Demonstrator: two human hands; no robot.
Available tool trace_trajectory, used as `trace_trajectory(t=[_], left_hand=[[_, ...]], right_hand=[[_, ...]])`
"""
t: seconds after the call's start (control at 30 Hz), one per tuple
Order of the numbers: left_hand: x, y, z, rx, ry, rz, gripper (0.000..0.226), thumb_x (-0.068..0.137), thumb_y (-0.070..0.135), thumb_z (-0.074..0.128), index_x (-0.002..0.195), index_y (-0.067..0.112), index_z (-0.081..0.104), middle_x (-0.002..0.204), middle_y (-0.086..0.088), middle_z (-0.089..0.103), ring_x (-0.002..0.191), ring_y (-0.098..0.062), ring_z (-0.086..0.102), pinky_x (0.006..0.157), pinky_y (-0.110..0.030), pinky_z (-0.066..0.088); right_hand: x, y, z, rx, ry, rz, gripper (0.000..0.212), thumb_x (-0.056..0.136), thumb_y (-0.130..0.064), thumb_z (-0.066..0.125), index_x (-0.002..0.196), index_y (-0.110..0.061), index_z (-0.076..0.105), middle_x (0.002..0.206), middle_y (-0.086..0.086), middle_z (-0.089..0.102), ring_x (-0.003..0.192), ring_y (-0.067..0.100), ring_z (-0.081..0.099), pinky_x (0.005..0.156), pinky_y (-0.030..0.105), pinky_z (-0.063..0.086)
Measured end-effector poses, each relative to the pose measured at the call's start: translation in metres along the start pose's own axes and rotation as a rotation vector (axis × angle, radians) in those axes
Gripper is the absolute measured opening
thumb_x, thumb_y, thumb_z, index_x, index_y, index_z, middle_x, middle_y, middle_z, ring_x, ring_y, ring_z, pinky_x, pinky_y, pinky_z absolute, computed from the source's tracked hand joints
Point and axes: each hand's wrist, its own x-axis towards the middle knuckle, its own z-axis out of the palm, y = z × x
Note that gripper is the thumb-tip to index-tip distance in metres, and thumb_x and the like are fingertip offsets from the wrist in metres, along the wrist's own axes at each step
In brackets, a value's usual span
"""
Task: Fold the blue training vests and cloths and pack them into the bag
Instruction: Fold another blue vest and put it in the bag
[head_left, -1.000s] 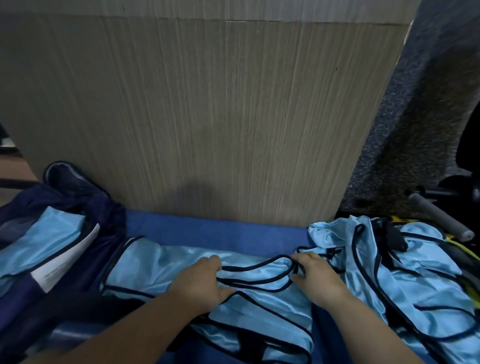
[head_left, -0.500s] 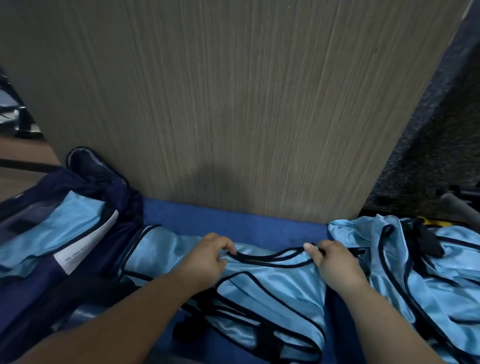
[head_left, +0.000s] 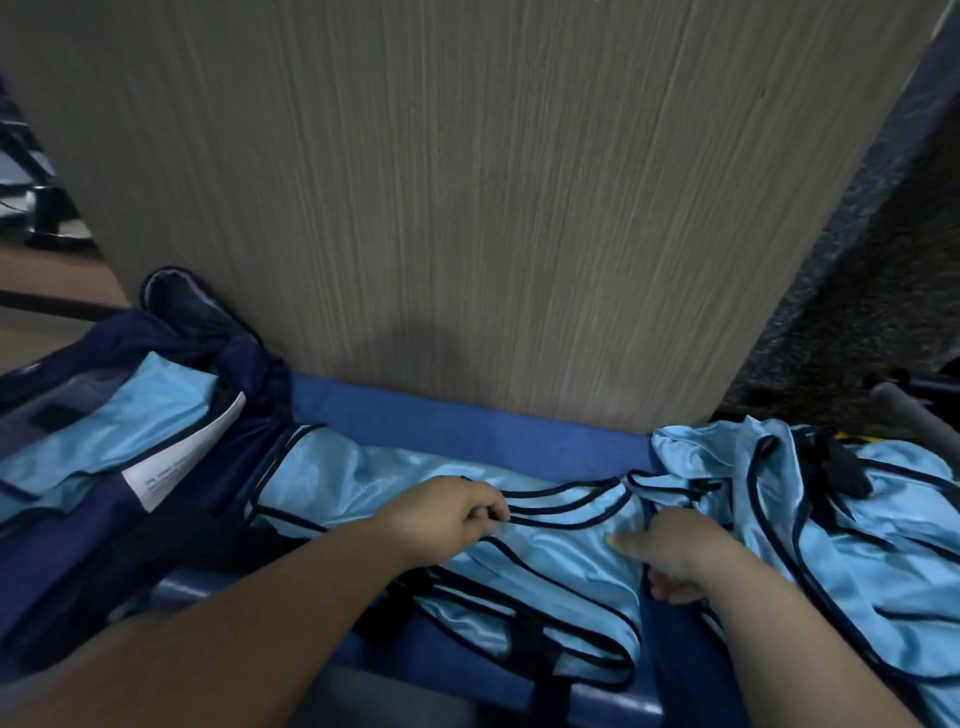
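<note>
Your left hand rests on the vest spread out in front of you. Its grip is closed to a pinch on the black trim along the vest's far edge. Your right hand lies on the right side of the same vest, thumb pointing left and fingers curled under. It is blurred, so I cannot tell whether that grip has hold of the cloth.

The vest lies on the blue mat, near the foot of a wooden panel. Just to its right sits a loose pile of vests. At the left the navy bag lies open — 1 folded vest and a white label show inside it.
</note>
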Motion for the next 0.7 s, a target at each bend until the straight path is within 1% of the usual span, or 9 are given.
trace_trajectory(t=[0.13, 0.27, 0.33, 0.43, 0.5, 0.53, 0.6, 0.63, 0.7], left_hand=[[0.000, -0.001, -0.001, 0.022, -0.061, -0.056, 0.014, 0.093, 0.040, 0.059, 0.091, 0.030, 0.068, 0.076, 0.016, 0.058, 0.069, -0.002, 0.052, 0.065, -0.016, 0.041], [0.001, -0.005, -0.005, -0.050, -0.088, -0.102, 0.017, 0.094, 0.041, 0.056, 0.090, 0.033, 0.070, 0.091, 0.017, 0.064, 0.088, -0.002, 0.059, 0.072, -0.015, 0.041], [0.003, -0.005, -0.004, -0.010, -0.087, -0.104, 0.015, 0.093, 0.038, 0.057, 0.096, 0.033, 0.071, 0.094, 0.018, 0.063, 0.090, -0.002, 0.058, 0.072, -0.013, 0.040], [0.007, -0.001, -0.001, 0.146, -0.078, -0.066, 0.013, 0.086, 0.041, 0.065, 0.099, 0.037, 0.067, 0.082, 0.020, 0.055, 0.076, 0.000, 0.054, 0.061, -0.011, 0.035], [0.009, 0.005, 0.001, 0.222, -0.092, -0.032, 0.022, 0.081, 0.045, 0.070, 0.101, 0.038, 0.062, 0.083, 0.018, 0.055, 0.075, -0.001, 0.052, 0.061, -0.014, 0.036], [0.010, 0.006, 0.002, 0.240, -0.098, -0.017, 0.029, 0.080, 0.047, 0.071, 0.105, 0.038, 0.061, 0.091, 0.018, 0.055, 0.082, -0.003, 0.053, 0.067, -0.015, 0.039], [0.013, 0.006, 0.006, 0.261, -0.121, 0.010, 0.045, 0.080, 0.052, 0.069, 0.121, 0.038, 0.056, 0.113, 0.014, 0.051, 0.106, -0.008, 0.050, 0.090, -0.022, 0.043], [0.014, 0.006, 0.007, 0.263, -0.141, 0.020, 0.052, 0.081, 0.053, 0.068, 0.129, 0.038, 0.052, 0.125, 0.011, 0.047, 0.118, -0.011, 0.044, 0.103, -0.026, 0.038], [0.016, 0.006, 0.011, 0.251, -0.170, 0.029, 0.060, 0.087, 0.052, 0.063, 0.140, 0.036, 0.044, 0.146, 0.007, 0.034, 0.136, -0.016, 0.028, 0.115, -0.027, 0.023]], right_hand=[[-0.007, -0.001, 0.004, -0.044, -0.032, -0.050, 0.040, 0.084, -0.050, 0.069, 0.094, -0.013, 0.059, 0.086, 0.005, 0.063, 0.065, 0.015, 0.061, 0.050, 0.021, 0.050], [-0.022, -0.001, -0.005, -0.158, 0.055, -0.205, 0.036, 0.083, -0.046, 0.071, 0.083, -0.015, 0.053, 0.072, 0.003, 0.064, 0.060, 0.014, 0.059, 0.050, 0.022, 0.048], [-0.034, 0.001, -0.007, -0.175, -0.064, -0.298, 0.033, 0.082, -0.045, 0.073, 0.087, -0.017, 0.057, 0.070, 0.001, 0.067, 0.060, 0.010, 0.063, 0.054, 0.020, 0.050], [-0.050, 0.007, -0.001, -0.241, -0.305, -0.354, 0.034, 0.075, -0.044, 0.080, 0.095, -0.022, 0.063, 0.085, -0.006, 0.068, 0.077, 0.007, 0.065, 0.068, 0.020, 0.054], [-0.055, 0.010, 0.005, -0.340, -0.309, -0.387, 0.038, 0.069, -0.044, 0.085, 0.096, -0.028, 0.063, 0.085, -0.015, 0.062, 0.080, 0.004, 0.060, 0.073, 0.019, 0.050], [-0.056, 0.012, 0.008, -0.383, -0.268, -0.409, 0.037, 0.068, -0.044, 0.085, 0.094, -0.030, 0.062, 0.084, -0.017, 0.059, 0.081, 0.004, 0.058, 0.073, 0.018, 0.047], [-0.053, 0.016, 0.012, -0.419, -0.153, -0.453, 0.029, 0.072, -0.040, 0.083, 0.084, -0.031, 0.058, 0.084, -0.016, 0.057, 0.082, 0.005, 0.057, 0.071, 0.018, 0.045], [-0.051, 0.020, 0.012, -0.414, -0.081, -0.468, 0.026, 0.074, -0.039, 0.081, 0.078, -0.032, 0.056, 0.083, -0.015, 0.056, 0.083, 0.007, 0.057, 0.073, 0.021, 0.047], [-0.047, 0.026, 0.010, -0.378, 0.112, -0.510, 0.028, 0.078, -0.035, 0.077, 0.070, -0.033, 0.050, 0.082, -0.012, 0.056, 0.083, 0.011, 0.058, 0.075, 0.026, 0.048]])
